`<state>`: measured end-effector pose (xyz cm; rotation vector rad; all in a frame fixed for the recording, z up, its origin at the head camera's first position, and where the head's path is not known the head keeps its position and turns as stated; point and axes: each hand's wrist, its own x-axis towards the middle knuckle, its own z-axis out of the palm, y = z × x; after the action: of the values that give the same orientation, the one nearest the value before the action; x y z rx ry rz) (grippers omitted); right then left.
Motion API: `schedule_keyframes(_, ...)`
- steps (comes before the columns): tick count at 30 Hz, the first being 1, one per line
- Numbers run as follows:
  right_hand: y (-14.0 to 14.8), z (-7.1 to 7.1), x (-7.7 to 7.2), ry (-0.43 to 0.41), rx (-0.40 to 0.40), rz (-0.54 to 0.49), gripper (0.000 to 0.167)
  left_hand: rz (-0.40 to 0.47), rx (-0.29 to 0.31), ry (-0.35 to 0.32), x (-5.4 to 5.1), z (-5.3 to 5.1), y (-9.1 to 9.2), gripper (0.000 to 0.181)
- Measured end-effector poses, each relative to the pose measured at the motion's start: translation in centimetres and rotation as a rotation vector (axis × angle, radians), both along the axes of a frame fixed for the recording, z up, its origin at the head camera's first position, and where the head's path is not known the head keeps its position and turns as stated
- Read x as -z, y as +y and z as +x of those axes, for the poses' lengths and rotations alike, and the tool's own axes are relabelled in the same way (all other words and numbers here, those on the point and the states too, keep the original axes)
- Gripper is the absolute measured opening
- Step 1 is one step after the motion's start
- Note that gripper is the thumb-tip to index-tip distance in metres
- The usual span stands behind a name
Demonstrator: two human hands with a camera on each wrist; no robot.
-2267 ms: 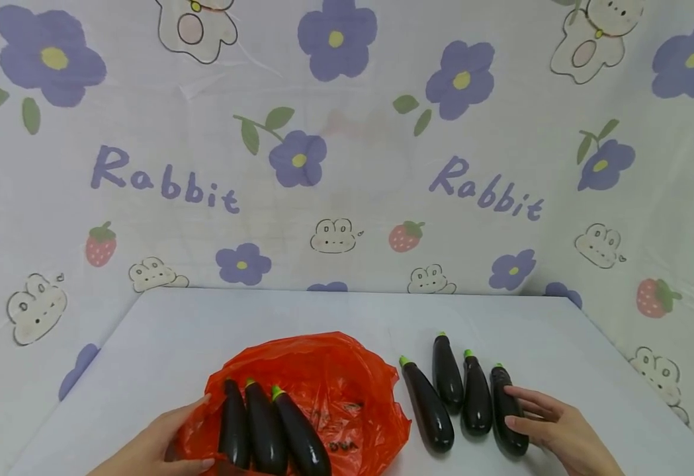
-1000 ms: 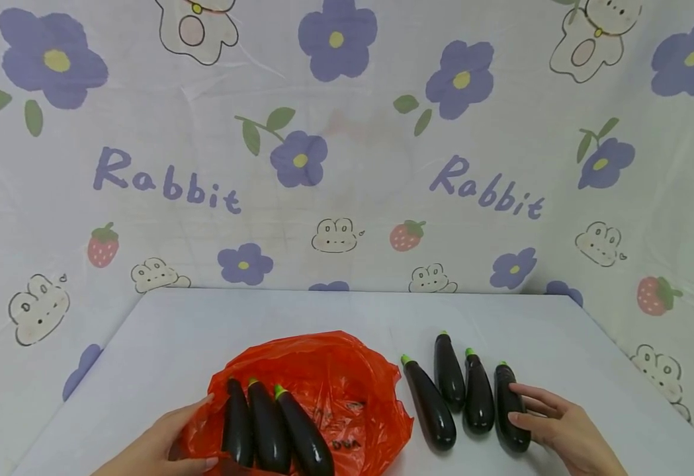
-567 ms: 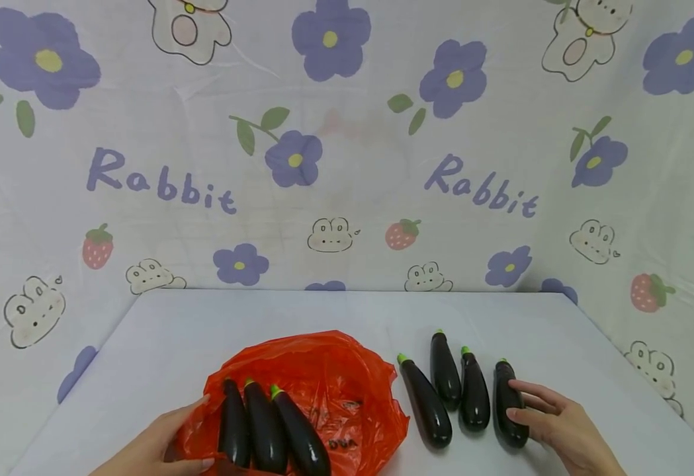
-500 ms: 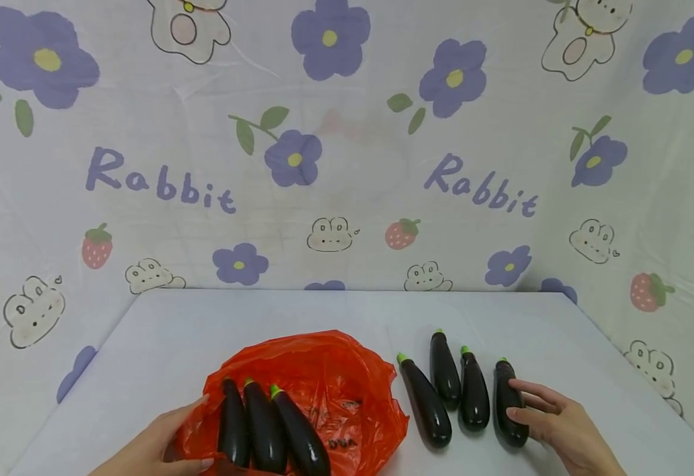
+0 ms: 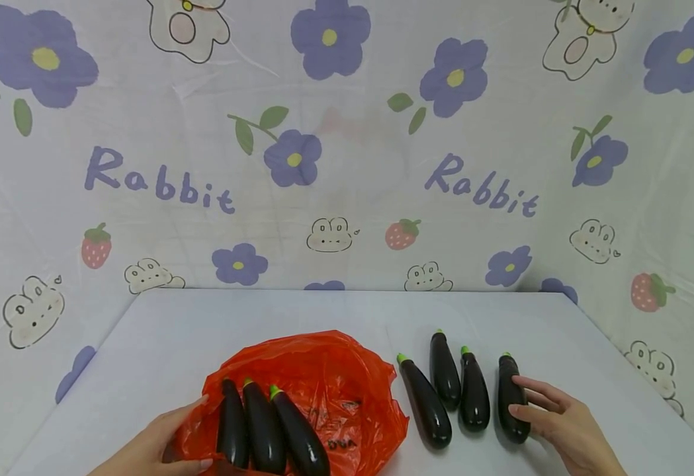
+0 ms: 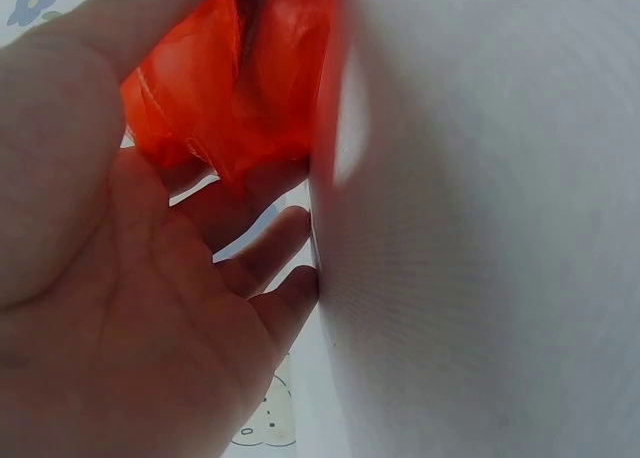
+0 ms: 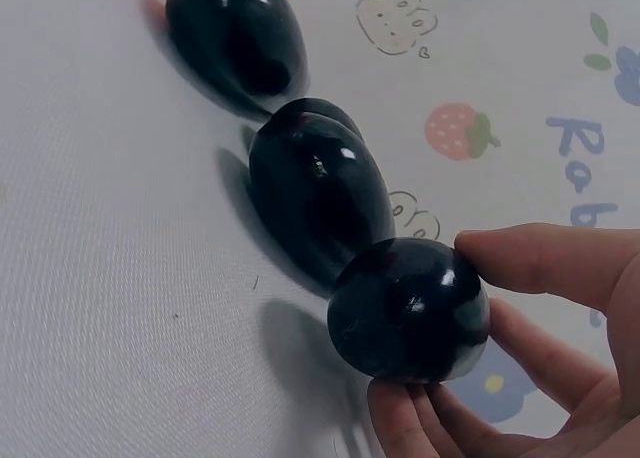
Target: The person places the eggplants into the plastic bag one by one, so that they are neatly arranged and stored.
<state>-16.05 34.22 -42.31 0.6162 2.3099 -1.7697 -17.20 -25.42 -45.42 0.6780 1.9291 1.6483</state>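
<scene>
Right hand (image 5: 565, 419) and gripped eggplant (image 5: 511, 395) have shifted clear of other eggplants (image 5: 474, 395).

The head view's six o'clock edge crops the red plastic bag (image 5: 355, 377), which itself hides the bottoms of two eggplants (image 5: 263, 426).

Bare left hand (image 5: 155, 441) extends from lower left in the head view, its thumb spread away from its lightly bent fingers; at lower right, the right hand (image 5: 565, 423) pinches, thumb opposite its curved fingers.
</scene>
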Motion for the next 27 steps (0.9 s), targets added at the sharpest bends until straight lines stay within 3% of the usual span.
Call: schedule_keyframes(27, -0.23, 0.55, -0.25, 0.082, 0.047, -0.084, 0.083, -0.004, -0.002, -0.023, -0.19, 0.19, 0.24, 0.067)
